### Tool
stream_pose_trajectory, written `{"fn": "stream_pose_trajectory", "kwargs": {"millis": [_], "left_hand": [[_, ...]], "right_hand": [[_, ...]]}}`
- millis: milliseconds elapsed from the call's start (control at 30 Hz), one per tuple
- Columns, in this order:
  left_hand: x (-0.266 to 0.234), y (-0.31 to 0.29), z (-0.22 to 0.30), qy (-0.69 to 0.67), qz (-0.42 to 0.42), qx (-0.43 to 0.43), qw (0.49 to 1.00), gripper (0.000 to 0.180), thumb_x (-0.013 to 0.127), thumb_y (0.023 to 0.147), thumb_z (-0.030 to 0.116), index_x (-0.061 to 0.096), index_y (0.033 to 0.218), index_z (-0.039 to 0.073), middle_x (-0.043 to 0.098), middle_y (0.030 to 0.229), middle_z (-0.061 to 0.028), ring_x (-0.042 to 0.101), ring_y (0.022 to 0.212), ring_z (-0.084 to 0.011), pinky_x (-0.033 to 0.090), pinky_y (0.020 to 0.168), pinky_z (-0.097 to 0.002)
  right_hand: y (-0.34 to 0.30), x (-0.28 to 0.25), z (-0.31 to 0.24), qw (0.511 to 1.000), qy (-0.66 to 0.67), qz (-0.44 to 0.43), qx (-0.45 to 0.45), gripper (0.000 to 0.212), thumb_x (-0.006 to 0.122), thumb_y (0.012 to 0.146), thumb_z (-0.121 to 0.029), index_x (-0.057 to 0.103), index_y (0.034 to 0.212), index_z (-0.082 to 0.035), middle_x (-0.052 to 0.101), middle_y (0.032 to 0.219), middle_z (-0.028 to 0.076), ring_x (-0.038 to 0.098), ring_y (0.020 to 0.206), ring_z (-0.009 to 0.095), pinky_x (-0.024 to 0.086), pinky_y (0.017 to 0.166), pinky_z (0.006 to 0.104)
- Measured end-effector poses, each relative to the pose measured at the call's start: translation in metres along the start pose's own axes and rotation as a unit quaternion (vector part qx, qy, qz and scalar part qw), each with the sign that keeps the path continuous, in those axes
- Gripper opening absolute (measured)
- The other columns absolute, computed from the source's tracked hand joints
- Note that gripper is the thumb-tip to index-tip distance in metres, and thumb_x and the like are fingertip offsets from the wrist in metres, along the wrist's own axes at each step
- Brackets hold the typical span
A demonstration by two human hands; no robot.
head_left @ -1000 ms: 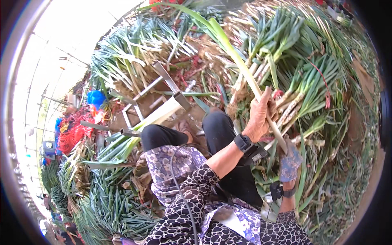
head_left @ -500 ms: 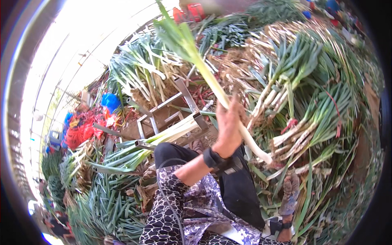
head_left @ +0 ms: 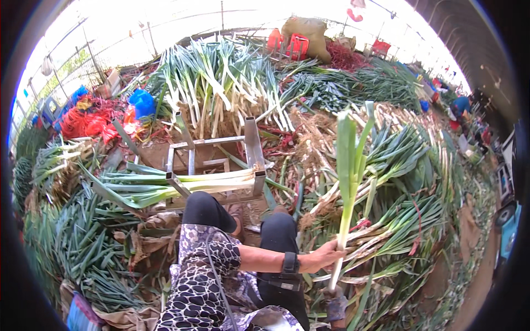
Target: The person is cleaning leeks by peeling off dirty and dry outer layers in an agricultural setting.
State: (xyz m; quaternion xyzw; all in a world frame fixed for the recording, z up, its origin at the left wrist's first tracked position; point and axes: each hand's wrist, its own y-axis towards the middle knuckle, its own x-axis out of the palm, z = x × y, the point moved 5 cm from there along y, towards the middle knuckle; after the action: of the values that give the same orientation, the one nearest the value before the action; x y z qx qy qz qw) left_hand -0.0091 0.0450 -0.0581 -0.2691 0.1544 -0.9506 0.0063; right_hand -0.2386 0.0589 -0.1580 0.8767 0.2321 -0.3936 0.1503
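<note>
A single leek stands nearly upright, its green leaves up and its white end down. Bare and wrapped round the white stalk, my left hand holds it in front of my right knee. My right hand, in a dirty glove, is at the stalk's bottom end, with its fingers closed about it; part of that hand is hard to make out. Several leeks lie across a metal frame of square tubes, ahead of my knees. Bundles of leeks bound with red string lie to the right.
A large heap of leeks lies beyond the frame, and more leeks pile up at the left. Red string and a blue bag sit at the far left. A stuffed sack stands at the back beside red crates.
My left hand has brought the leek down and right, turning it from slanted to upright. My gloved right hand, apart from it before, now meets its lower end. The view has swung.
</note>
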Motion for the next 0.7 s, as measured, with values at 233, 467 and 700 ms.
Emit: {"fn": "stream_pose_trajectory", "kwargs": {"millis": [233, 467, 700], "left_hand": [[-0.135, -0.012, 0.232, 0.068, 0.210, 0.498, 0.839, 0.011, 0.048, 0.092, 0.016, 0.048, 0.097, 0.007, 0.045, 0.083, -0.0016, 0.046, 0.071, -0.0137, 0.044, 0.060, -0.0307], [-0.092, -0.028, 0.220, -0.076, 0.241, 0.331, 0.909, 0.020, 0.046, 0.094, 0.020, 0.048, 0.101, 0.001, 0.060, 0.074, -0.0093, 0.058, 0.059, -0.0171, 0.052, 0.054, -0.0302], [0.003, 0.015, 0.129, -0.247, 0.016, 0.176, 0.953, 0.016, 0.056, 0.091, 0.020, 0.053, 0.092, 0.005, 0.062, 0.073, -0.0081, 0.060, 0.060, -0.0141, 0.049, 0.048, -0.0244]], "right_hand": [[0.191, -0.025, -0.242, 0.961, 0.153, 0.033, -0.229, 0.036, 0.055, 0.089, -0.022, 0.050, 0.120, -0.005, 0.054, 0.096, 0.016, 0.053, 0.084, 0.022, 0.045, 0.073, 0.0394], [0.343, -0.014, -0.227, 0.910, 0.063, 0.099, -0.397, 0.043, 0.044, 0.093, -0.016, 0.038, 0.134, -0.004, 0.042, 0.132, 0.017, 0.044, 0.118, 0.023, 0.038, 0.097, 0.0350], [0.155, 0.016, 0.012, 0.985, 0.129, 0.057, 0.101, 0.024, 0.053, 0.089, -0.016, 0.061, 0.108, -0.002, 0.063, 0.091, 0.011, 0.059, 0.072, 0.021, 0.049, 0.064, 0.0333]]}}
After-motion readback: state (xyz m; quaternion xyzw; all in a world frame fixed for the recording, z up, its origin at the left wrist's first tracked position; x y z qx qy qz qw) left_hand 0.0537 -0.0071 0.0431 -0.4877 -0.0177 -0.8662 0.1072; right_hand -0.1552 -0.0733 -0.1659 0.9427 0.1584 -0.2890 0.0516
